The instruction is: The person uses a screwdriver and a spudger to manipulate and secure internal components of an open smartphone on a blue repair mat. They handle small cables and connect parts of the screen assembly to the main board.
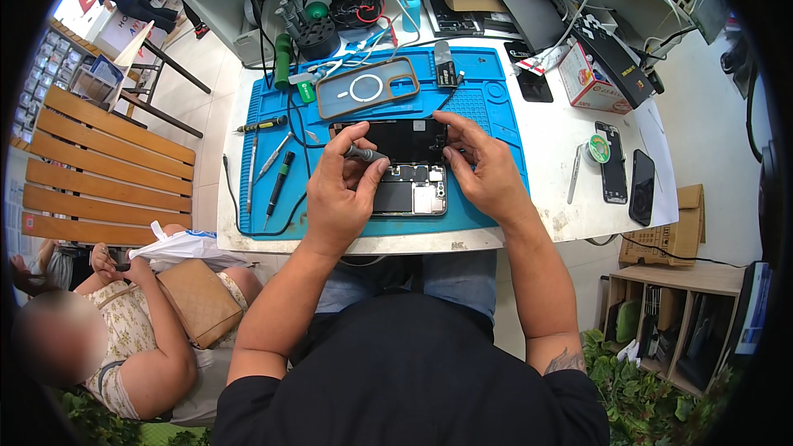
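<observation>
An opened phone point(391, 197) lies on the blue mat point(502, 198), circuit board and battery exposed. Its dark screen assembly point(396, 136) is raised above the top edge. My left hand point(345, 186) grips a short grey screwdriver point(359, 154), fingertips at the screen's left end. My right hand point(487, 169) pinches the screen's right end. A cable reaches the screen from above. Left of my hands lie a black-and-green screwdriver point(278, 188), a yellow screwdriver point(261, 125) and slim tools. Beyond the screen lies a clear brown-edged phone case point(368, 89).
A bit holder point(316, 40), multimeter point(356, 8), blue bottle point(410, 10) and boxes point(588, 78) crowd the rear. Two phones point(641, 190) and a spool point(599, 149) lie right. A seated person point(157, 339) with a bag is at lower left, beside a wooden chair point(107, 173).
</observation>
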The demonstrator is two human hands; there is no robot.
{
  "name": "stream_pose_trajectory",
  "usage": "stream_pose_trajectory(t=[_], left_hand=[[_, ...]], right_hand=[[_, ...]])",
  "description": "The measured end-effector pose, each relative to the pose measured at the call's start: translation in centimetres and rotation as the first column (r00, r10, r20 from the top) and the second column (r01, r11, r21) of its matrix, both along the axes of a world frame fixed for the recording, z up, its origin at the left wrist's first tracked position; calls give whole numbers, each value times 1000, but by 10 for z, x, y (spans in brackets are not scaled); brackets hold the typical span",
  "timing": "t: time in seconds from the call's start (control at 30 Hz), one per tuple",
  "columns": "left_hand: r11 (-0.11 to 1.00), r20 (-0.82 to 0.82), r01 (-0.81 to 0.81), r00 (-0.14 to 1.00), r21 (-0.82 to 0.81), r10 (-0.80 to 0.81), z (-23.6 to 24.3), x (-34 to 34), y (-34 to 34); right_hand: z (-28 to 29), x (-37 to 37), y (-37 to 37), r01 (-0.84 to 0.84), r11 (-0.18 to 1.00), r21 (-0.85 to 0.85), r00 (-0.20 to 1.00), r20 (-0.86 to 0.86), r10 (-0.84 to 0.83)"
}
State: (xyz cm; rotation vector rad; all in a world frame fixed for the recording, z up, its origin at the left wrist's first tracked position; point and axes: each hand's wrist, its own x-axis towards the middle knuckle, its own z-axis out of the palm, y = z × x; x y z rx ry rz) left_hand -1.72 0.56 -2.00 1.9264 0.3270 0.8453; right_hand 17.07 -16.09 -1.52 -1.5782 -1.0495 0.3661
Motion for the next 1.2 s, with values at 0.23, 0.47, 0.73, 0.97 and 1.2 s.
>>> stream_pose_trajectory(t=[0.23,0.47,0.73,0.97,1.2], left_hand=[[1000,21,11,1000,-13,-11,0,1,-1],[1000,29,23,999,-8,-22,-2,1,0],[1000,17,0,1000,-6,0,-1,1,-1],[998,26,9,1000,60,-11,1,3,0],[901,-29,41,999,432,-31,31,14,11]], right_hand=[[2,0,-1,-12,1000,-17,1000,-6,12],[-2,0,1,3,1000,4,1000,-4,-3],[1,1,-1,-14,1000,-27,1000,-12,13],[1,-1,0,1,1000,5,1000,-1,-1],[0,1,0,-3,1000,5,1000,-4,3]])
